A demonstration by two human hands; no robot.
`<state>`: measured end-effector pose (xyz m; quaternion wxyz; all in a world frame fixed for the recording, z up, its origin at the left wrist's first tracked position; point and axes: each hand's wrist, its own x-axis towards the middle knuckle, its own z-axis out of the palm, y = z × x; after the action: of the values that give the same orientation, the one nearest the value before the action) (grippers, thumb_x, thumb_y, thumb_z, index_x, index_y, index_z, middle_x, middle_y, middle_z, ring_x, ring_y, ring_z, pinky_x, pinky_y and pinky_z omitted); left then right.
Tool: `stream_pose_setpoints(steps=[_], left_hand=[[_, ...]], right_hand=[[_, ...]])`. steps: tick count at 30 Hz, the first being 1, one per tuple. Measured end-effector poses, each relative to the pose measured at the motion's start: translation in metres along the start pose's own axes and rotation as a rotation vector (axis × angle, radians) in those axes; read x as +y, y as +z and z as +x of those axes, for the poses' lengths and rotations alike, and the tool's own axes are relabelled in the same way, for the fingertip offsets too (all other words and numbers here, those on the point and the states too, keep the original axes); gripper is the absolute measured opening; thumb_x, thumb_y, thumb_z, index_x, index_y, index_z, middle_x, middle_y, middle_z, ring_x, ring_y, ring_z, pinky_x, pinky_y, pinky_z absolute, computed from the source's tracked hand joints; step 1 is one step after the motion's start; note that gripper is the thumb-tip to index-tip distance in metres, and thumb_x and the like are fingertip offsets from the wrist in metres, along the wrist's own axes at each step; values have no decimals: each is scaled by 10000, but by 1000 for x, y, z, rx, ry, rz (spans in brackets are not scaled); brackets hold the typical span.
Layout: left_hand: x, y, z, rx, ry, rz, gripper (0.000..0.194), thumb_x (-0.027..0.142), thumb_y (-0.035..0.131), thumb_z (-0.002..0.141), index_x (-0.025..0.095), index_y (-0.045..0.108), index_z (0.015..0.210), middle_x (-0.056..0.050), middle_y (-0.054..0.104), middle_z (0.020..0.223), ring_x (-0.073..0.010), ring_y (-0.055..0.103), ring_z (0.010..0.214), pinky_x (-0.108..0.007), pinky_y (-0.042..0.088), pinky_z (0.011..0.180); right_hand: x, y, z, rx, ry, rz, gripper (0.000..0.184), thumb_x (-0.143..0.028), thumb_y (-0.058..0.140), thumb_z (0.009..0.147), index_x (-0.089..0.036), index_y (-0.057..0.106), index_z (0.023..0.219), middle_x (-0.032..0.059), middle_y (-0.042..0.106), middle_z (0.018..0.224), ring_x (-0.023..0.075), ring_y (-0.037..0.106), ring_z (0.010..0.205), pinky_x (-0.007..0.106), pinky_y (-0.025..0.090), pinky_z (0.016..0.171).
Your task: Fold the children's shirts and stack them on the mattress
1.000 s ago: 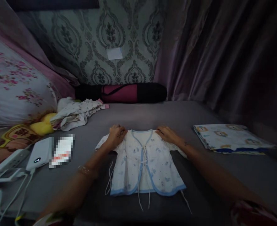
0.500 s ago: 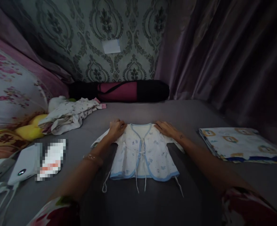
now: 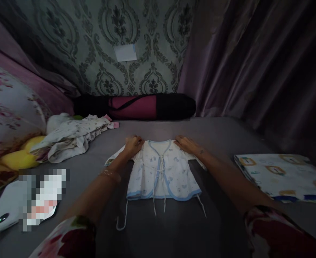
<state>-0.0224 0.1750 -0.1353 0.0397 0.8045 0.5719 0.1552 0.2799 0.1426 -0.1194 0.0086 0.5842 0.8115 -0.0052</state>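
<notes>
A small white baby jacket (image 3: 144, 175) with blue edging and a faint print lies spread on the grey bed surface (image 3: 131, 236), its neckline pointing away from me. Thin white ties are laced and knotted down its front, and loose strings trail past the hem. At the left shoulder, my left hand (image 3: 133, 146) is closed with its fingers curled on the fabric. My right hand (image 3: 185, 144) grips the right shoulder, its fingertips pointing inward to the neckline. Both forearms partly cover the jacket's short sleeves.
On the right lies a folded printed cloth (image 3: 278, 175). To the left are a crumpled garment (image 3: 72, 138), a yellow plush item (image 3: 20, 157), a white device (image 3: 9, 206) with a cable and a pixelated item (image 3: 45, 200). A black and maroon roll bag (image 3: 133, 106) lies along the wall.
Both hands and the jacket have shifted slightly away from me, and the hem sits higher in view. The left tie string has changed its curl. My viewpoint has moved a little.
</notes>
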Motion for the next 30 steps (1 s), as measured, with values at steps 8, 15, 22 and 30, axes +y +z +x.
stream_pose_setpoints(steps=[8,15,22,30], left_hand=[[8,3,14,66,-107,64,329,373,408,927,185,674,975,-120,657,1034,-282,558,1033,-407,347,891],[3,15,27,-80,-76,1,302,369,460,900,192,678,1008,-101,702,1043,-268,596,1027,-400,351,921],[14,24,39,-109,-114,-119,278,393,499,888,204,678,984,-64,719,964,-241,600,1010,-398,326,960],[20,30,34,-103,-172,-50,302,384,429,941,179,602,1081,-124,649,1156,-285,555,1131,-422,358,940]], right_hand=[[2,-3,17,6,76,-27,352,-367,305,1016,-176,560,1166,129,617,1193,232,612,1038,326,436,865],[-3,8,35,51,42,118,268,-230,450,954,-167,611,1159,110,611,1206,202,542,1133,282,383,946],[-15,15,46,126,62,189,216,-252,479,944,-187,645,1066,83,634,1134,190,537,1094,269,368,937],[-22,30,44,216,117,202,251,-230,436,962,-172,633,1107,119,613,1157,226,513,1130,333,364,983]])
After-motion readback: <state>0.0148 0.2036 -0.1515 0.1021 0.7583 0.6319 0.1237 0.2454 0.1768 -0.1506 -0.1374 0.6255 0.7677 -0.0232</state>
